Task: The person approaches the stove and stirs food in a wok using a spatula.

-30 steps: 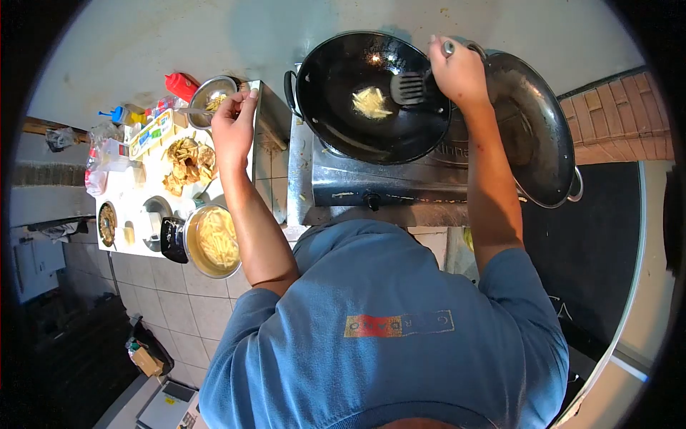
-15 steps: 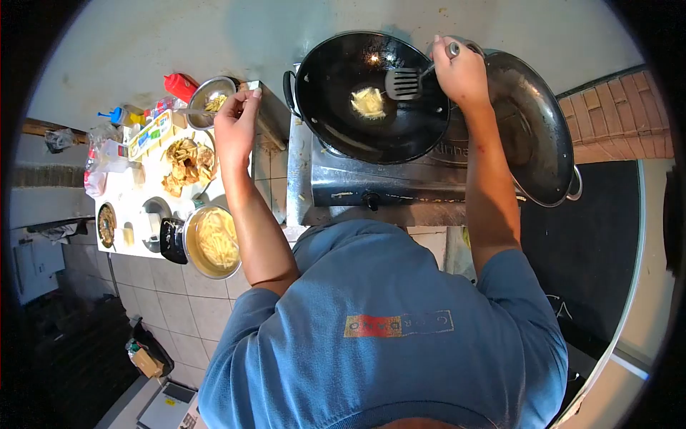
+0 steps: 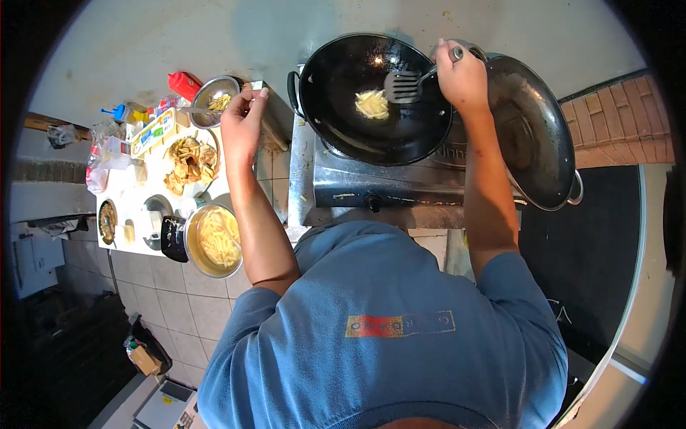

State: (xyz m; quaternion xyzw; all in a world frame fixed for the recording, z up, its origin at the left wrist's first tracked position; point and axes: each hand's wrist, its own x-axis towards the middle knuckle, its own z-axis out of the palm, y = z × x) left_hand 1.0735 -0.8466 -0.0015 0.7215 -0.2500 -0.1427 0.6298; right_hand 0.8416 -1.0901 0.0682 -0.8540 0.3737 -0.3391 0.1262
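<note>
My right hand (image 3: 461, 75) is wrapped round the handle of a slotted spatula (image 3: 402, 88). The spatula's dark head hangs inside a black wok (image 3: 336, 132), just right of a pale clump of battered strips (image 3: 371, 104) lying near the wok's middle. My left hand (image 3: 241, 121) is raised left of the wok, its fingers pinched on a thin metal utensil (image 3: 200, 110). That utensil points left, in front of a steel bowl (image 3: 204, 93) with some yellow strips in it; its exact kind is unclear.
A second large pan (image 3: 536, 136) stands at the right. The wok sits on a steel gas stove (image 3: 343, 187). On the white table (image 3: 132, 196) at left are a plate of fried food (image 3: 189, 164), a red bottle (image 3: 184, 86) and a pot of pale strips (image 3: 216, 242).
My left hand has shifted very slightly right with the utensil. The spatula keeps its place beside the clump, and the whole view has moved a little.
</note>
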